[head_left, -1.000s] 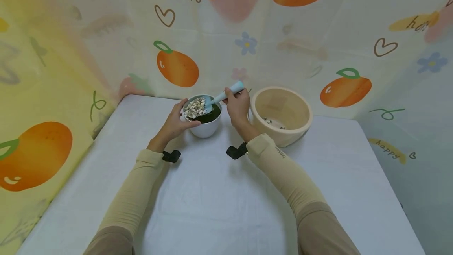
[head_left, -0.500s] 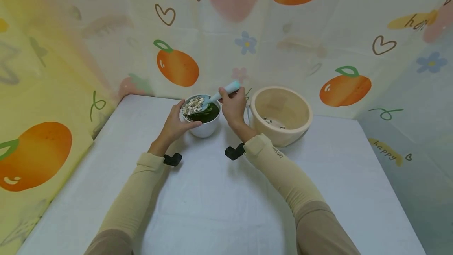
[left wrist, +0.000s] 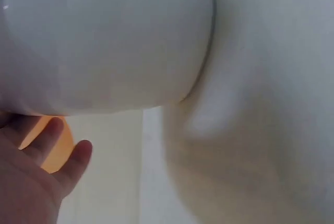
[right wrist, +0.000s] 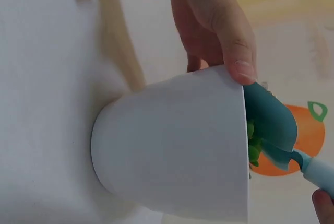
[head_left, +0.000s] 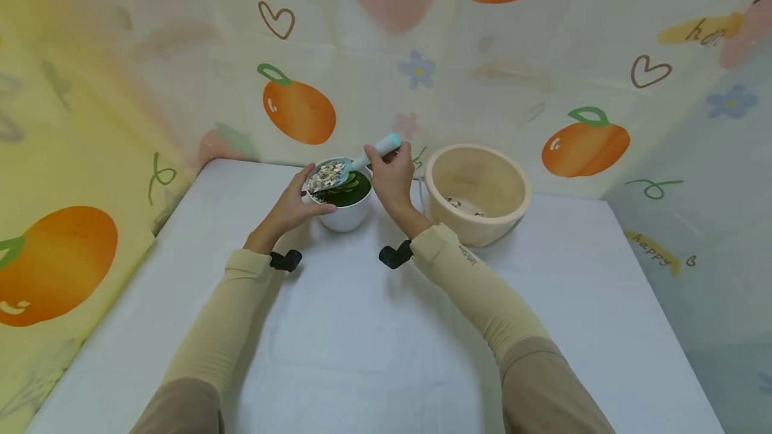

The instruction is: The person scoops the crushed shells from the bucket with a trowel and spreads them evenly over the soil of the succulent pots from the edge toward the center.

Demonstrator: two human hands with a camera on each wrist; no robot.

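A small white flower pot [head_left: 344,221] stands upright on the white table, a green leafy plant [right wrist: 254,151] inside it. My left hand [head_left: 288,210] holds its left side, thumb at the near rim, other fingers farther back; they are partly hidden in the left wrist view. My right hand [head_left: 392,178] grips the pale blue handle of a small trowel [head_left: 380,151]. The trowel's teal blade [right wrist: 276,119] reaches over the pot's rim. Pale stone-like chips [head_left: 328,176] lie heaped on the blade, above the pot's left part.
A large cream planter [head_left: 476,228] stands just right of my right hand, a few pale chips on its bottom. The table [head_left: 362,327] meets a fruit-printed cloth [head_left: 458,99] at the back. Black wrist cameras [head_left: 395,255] sit on both wrists.
My right hand and the trowel have shifted a little left, with the blade deeper over the pot's left side. More green leaves now show. The left hand keeps its hold.
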